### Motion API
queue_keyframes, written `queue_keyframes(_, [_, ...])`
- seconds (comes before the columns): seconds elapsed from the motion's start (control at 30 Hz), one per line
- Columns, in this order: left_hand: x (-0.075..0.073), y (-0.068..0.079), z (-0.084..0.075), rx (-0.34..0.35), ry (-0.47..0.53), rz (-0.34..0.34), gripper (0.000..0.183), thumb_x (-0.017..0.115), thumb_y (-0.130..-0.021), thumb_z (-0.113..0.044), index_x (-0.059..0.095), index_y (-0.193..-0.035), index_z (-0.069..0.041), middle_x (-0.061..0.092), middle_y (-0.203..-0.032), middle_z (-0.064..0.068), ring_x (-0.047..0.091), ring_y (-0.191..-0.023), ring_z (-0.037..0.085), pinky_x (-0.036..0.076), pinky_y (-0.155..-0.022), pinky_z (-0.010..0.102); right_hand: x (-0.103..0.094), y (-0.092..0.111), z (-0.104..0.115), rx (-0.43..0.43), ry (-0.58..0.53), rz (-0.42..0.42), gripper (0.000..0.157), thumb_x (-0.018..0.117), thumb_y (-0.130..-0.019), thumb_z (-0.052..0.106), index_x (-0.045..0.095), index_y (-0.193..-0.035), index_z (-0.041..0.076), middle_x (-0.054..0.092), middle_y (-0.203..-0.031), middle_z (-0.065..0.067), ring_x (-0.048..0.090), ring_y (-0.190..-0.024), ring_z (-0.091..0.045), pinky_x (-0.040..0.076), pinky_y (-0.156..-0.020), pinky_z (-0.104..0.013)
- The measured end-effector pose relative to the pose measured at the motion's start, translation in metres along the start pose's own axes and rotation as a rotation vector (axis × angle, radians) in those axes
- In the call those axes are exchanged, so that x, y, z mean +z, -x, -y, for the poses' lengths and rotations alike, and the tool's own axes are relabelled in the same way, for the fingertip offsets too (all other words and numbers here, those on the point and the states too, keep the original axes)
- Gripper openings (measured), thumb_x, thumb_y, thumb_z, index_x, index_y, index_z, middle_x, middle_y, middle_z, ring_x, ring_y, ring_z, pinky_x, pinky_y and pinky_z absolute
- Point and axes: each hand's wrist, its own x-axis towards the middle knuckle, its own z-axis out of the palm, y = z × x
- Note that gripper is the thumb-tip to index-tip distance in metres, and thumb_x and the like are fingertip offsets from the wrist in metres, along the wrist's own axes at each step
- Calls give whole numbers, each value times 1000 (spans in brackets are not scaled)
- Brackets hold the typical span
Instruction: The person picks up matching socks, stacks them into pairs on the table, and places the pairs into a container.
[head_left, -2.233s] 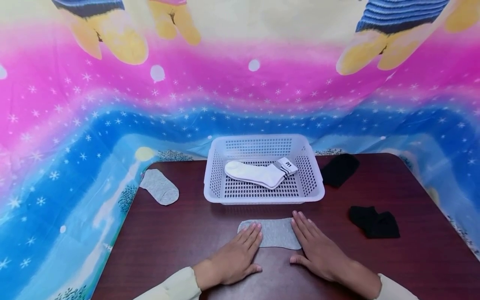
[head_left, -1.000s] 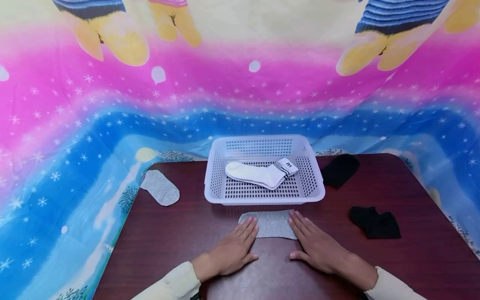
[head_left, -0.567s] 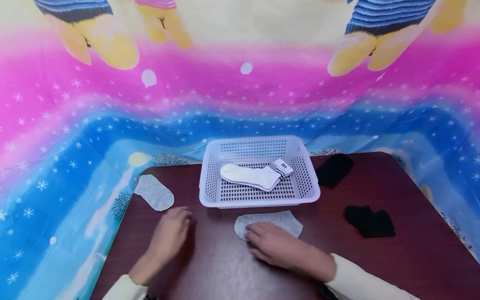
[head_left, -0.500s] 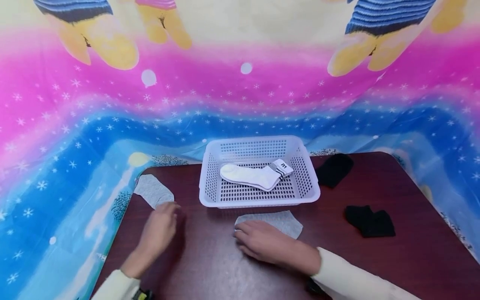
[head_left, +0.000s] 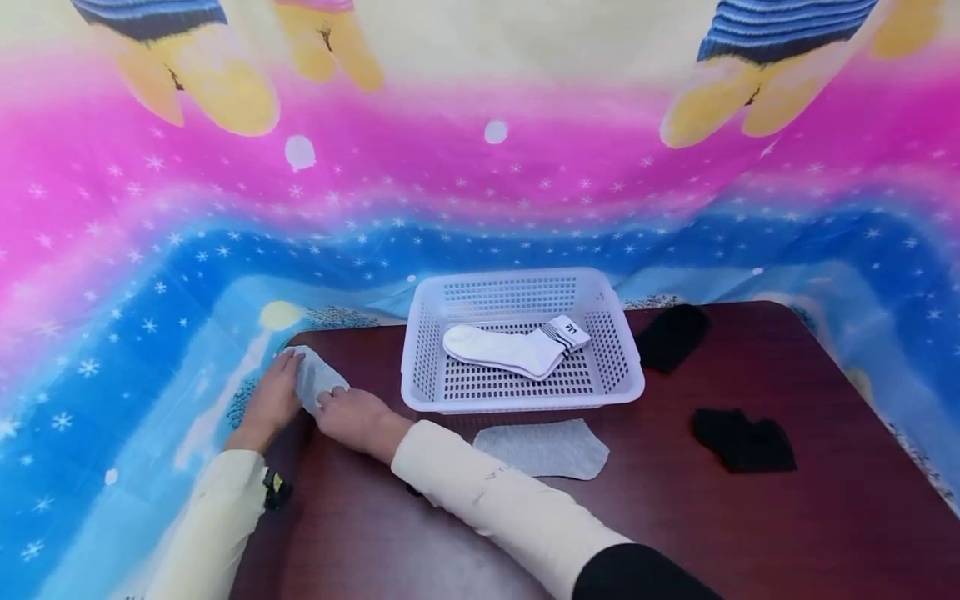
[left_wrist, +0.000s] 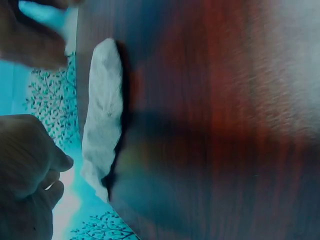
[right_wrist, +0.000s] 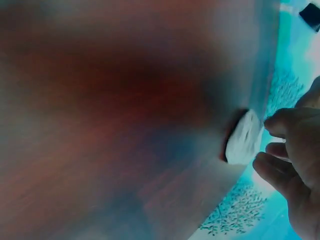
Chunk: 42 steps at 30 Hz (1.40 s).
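A light grey sock (head_left: 318, 379) is at the table's far left corner. My left hand (head_left: 272, 400) grips its outer end, and my right hand (head_left: 360, 419) pinches its near end with thumb and fingers. The left wrist view shows this grey sock (left_wrist: 103, 110) as a pale strip along the table edge, beside my curled fingers (left_wrist: 30, 170). In the right wrist view my fingers (right_wrist: 295, 145) are bent close to the sock (right_wrist: 245, 140). A second grey sock (head_left: 551, 448) lies flat in front of the basket, partly behind my right sleeve.
A white plastic basket (head_left: 521, 402) stands at the back middle, with a pair of white striped socks (head_left: 510, 350) inside. Two black socks lie at the right, one sock (head_left: 675, 333) beside the basket and another sock (head_left: 744, 440) nearer. A patterned cloth (head_left: 480, 167) hangs behind the table.
Both hands have left the middle grey sock, which stays flat on the table. The left hand, then the right, have moved left to the grey sock at the corner.
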Motion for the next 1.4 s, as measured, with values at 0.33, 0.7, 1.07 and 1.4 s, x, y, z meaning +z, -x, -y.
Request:
queue_keyframes(0.33, [5, -3, 5, -97, -48, 222, 54, 42, -93, 9, 27, -144, 13, 20, -151, 36, 19, -139, 52, 22, -112, 60, 31, -17, 1, 61, -181, 225, 39, 38, -104, 23, 46, -142, 20, 45, -145, 4, 41, -134, -10, 41, -104, -21])
queue_keyframes(0.7, [13, 0, 15, -7, -84, 175, 40, 50, -85, 15, 48, -125, 15, 44, -135, 34, 43, -126, 49, 39, -102, 57, 52, -10, 0, 20, -27, -47, 28, 40, -103, 19, 61, -122, 22, 59, -116, 8, 54, -107, -9, 48, -90, -21])
queue_keyframes(1.07, [6, 16, 17, 47, -23, 94, 13, 45, -95, 2, 53, -105, 0, 62, -93, 19, 62, -72, 30, 52, -67, 45, 46, 5, -3, -32, -33, -74, 23, 45, -99, 18, 63, -113, 21, 64, -105, 8, 59, -97, -11, 52, -79, -23])
queue_keyframes(1.4, [15, 40, 8, 73, -25, -61, 17, 51, -89, 4, 57, -105, 0, 66, -90, 16, 61, -65, 26, 49, -58, 40, 28, 22, -7, -67, -225, -195, 14, 55, -93, 24, 58, -106, 19, 63, -89, 7, 63, -80, -8, 51, -65, -23])
